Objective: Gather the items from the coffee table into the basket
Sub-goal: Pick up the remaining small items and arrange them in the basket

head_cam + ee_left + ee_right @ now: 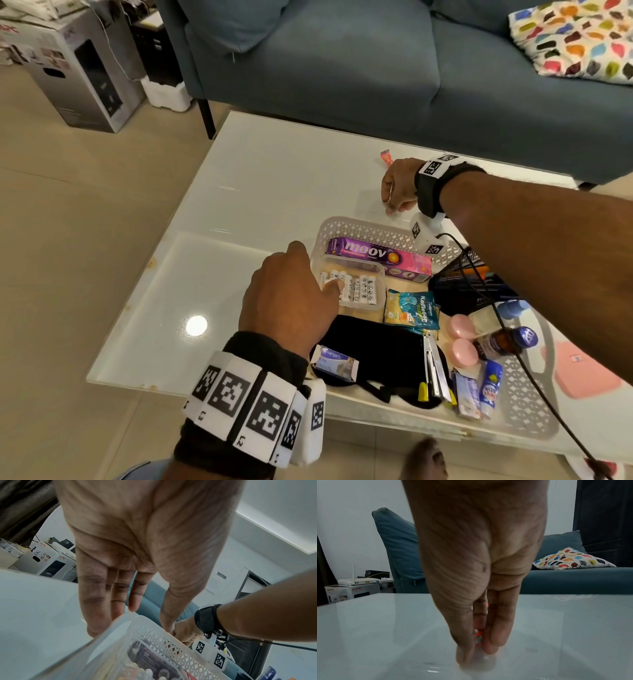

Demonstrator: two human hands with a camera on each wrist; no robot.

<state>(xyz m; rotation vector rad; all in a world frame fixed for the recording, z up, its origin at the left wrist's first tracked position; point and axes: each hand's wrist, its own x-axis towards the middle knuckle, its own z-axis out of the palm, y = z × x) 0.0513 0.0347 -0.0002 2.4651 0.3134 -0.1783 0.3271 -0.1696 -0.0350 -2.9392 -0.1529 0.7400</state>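
Note:
A white lattice basket (363, 228) stands on the glass coffee table (257, 192), full of small items. My left hand (308, 274) straddles its left rim. The straight fingers (96, 608) reach down outside, and the thumb rests on a clear box of batteries (356, 287) inside. Beyond the basket my right hand (394, 202) points down at the glass. An orange-red sachet (386, 158) lies just past its knuckles. In the right wrist view the sachet (478, 635) shows between thumb and fingertips, whose tips are blurred; whether they pinch it is unclear.
The basket also holds a purple Moov carton (376, 257), a black eye mask (370, 346), a black mesh holder (469, 281), bottles and packets. A blue sofa (342, 68) with a patterned cushion (575, 37) runs behind the table. Cardboard boxes (78, 68) stand on the floor at left.

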